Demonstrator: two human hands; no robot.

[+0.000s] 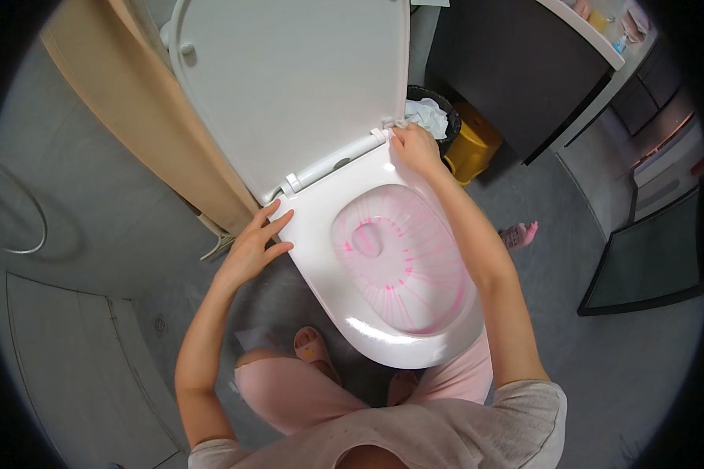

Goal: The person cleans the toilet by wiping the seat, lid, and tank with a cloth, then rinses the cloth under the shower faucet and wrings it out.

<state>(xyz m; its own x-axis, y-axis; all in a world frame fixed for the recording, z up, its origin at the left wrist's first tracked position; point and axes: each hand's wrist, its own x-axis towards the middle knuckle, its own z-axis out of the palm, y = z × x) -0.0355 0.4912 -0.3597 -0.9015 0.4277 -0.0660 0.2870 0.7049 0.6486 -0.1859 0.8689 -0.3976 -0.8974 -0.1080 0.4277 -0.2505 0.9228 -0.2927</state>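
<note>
A white toilet (317, 258) stands before me, with pink liquid streaking down inside its bowl (381, 275). The raised lid (293, 76) leans back behind the hinge bar (340, 161). My left hand (258, 240) rests its spread fingertips on the rim's left rear edge and holds nothing. At the right rear corner by the hinge, my right hand (415, 146) has its fingers bent over a crumpled whitish tissue or cloth (392, 123), only a bit of which shows.
Behind the right hand stand a black waste bin (452, 111) with crumpled paper and a yellow plastic stool (475, 146). A pink-capped bottle (517, 235) is on the grey floor at right. A beige curtain (152, 117) hangs at left; a dark cabinet (516, 64) stands at upper right.
</note>
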